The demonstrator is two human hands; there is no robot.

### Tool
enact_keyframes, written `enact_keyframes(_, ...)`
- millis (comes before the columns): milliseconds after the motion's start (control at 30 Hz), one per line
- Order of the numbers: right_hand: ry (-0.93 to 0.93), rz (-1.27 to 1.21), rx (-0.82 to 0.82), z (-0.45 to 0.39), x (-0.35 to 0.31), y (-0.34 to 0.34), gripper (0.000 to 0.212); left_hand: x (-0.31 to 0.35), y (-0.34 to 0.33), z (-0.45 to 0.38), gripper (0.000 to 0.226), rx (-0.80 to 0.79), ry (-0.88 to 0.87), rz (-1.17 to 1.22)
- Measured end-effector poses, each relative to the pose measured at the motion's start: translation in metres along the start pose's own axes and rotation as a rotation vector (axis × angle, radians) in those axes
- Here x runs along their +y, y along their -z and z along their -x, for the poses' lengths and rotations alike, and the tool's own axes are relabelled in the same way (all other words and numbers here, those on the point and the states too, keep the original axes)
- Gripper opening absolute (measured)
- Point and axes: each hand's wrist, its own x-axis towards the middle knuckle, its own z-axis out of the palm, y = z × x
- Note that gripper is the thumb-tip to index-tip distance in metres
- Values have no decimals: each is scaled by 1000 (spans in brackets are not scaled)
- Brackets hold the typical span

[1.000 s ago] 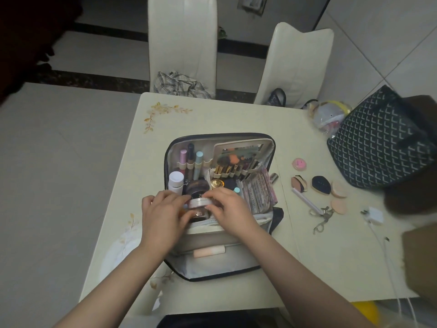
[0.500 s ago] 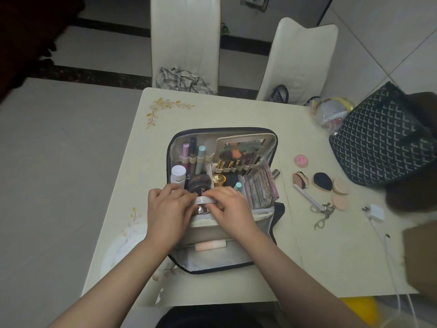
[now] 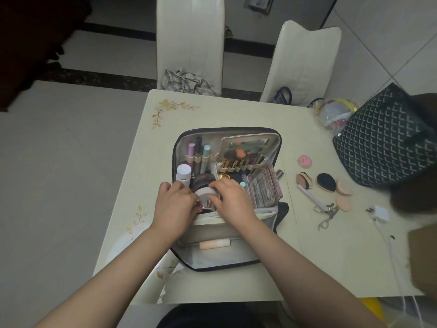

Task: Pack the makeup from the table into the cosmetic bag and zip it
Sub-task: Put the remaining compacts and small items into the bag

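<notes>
Two hands meet over an open cosmetic bag [image 3: 227, 255] at the centre of a cream table [image 3: 146, 176]. The left hand [image 3: 173, 205] and right hand [image 3: 233, 201] curl round a small white-lidded jar [image 3: 205, 194] from either side, fingers clamped on it, holding it just inside the bag's near compartment. At 11 o'clock of the jar stands a white bottle [image 3: 183, 175]; at 12 o'clock, tubes [image 3: 198, 153] and brushes [image 3: 234, 162] sit upright in elastic loops on the raised lid. A clear packet [image 3: 264, 188] leans in the bag at 3 o'clock of the hands, and a peach tube [image 3: 214, 243] lies in the front pocket at 6 o'clock.

Unpacked items lie on the table at 3 o'clock of the bag: a pink compact [image 3: 305, 160], sponges [image 3: 326, 182], round puffs [image 3: 344, 194] and an eyelash curler [image 3: 327, 215]. A patterned tote [image 3: 383, 143] sits at 2 o'clock, a white charger [image 3: 380, 214] at 4 o'clock.
</notes>
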Motion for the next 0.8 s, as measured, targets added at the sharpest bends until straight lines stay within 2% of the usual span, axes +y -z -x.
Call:
enact_keyframes(133, 18, -11, -34, 7, 6, -1, 35, 2, -5, -3, 31, -34, 1, -13)
enact_keyframes(333, 5, -51, -60, 17, 8, -2, 45, 9, -11, -4, 20, 24, 43, 66)
enact_keyframes(500, 10, -130, -31, 21, 14, 1, 45, 17, -9, -3, 25, 92, 75, 82)
enact_keyframes(567, 8, -132, -18, 22, 18, 2, 45, 20, -8, -3, 19, 75, 94, 85)
enact_keyframes(667, 13, -152, -5, 24, 21, 0, 43, 25, -7, -2, 31, 12, 118, 77)
enact_keyframes(800, -7, -211, 53, 28, 31, 1, 39, 34, -5, -2, 31, -5, 133, 55)
